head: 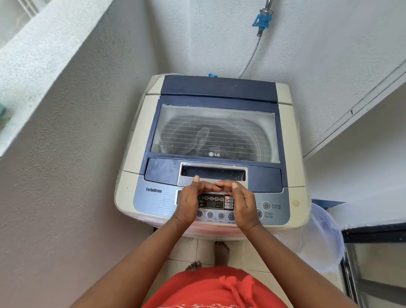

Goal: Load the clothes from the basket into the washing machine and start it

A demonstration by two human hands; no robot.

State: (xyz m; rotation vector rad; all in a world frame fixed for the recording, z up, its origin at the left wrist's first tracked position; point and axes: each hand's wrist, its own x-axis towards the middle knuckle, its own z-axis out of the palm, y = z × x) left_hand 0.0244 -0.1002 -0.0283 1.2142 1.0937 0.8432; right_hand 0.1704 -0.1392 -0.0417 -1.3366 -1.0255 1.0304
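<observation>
A top-loading washing machine (137,137) stands against the wall, its blue-framed glass lid (215,133) closed. Through the glass the drum looks dark and I cannot tell what is inside. Both my hands hover over the control panel (211,202) at the machine's front. My left hand (189,201) and my right hand (241,204) face each other with fingers loosely curved, fingertips almost meeting above the lit display, holding nothing. The START/PAUSE button (259,214) and POWER button (266,205) lie just right of my right hand. No basket of clothes is in view.
A translucent plastic tub (321,240) sits on the floor right of the machine. A water tap with blue fitting (261,20) and hose hangs on the wall behind. Walls close in left and right; a dark-framed door (380,233) is at right. My bare feet stand on tiles.
</observation>
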